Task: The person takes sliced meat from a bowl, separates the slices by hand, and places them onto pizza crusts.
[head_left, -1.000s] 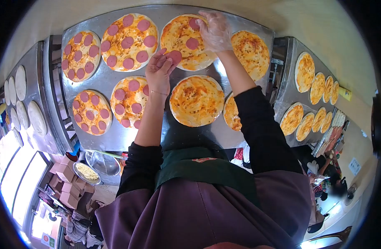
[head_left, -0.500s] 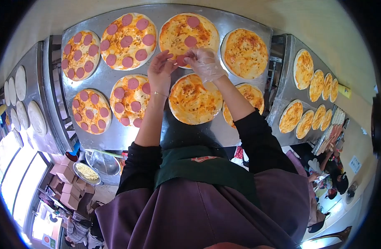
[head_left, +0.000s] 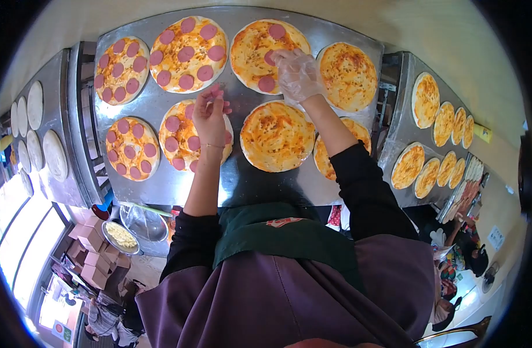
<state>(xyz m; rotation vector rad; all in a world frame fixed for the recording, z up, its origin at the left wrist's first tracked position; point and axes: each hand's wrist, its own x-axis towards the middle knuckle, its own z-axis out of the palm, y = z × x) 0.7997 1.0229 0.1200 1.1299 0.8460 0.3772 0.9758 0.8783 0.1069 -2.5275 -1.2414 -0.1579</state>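
My right hand, in a clear plastic glove, is over the upper middle pizza. Its fingers are bunched beside the central sausage slice, partly covering it; anything between them is hidden. That pizza also has a slice near its top and a lower slice. My bare left hand hovers over the right edge of a pizza topped with sausage slices. Its fingers curl around what look like pink sausage slices, mostly hidden. Below my right hand lies a pizza without slices.
More sausage-topped pizzas lie at left on the metal table, with a plain one at right. Side tables hold pale dough rounds and sauced bases. A bowl of shredded food stands lower left. People are in the background.
My right hand has moved up and right, leaving a sausage slice on the pizza's lower part. My left hand has drawn down and left, away from it. The view has shifted slightly.
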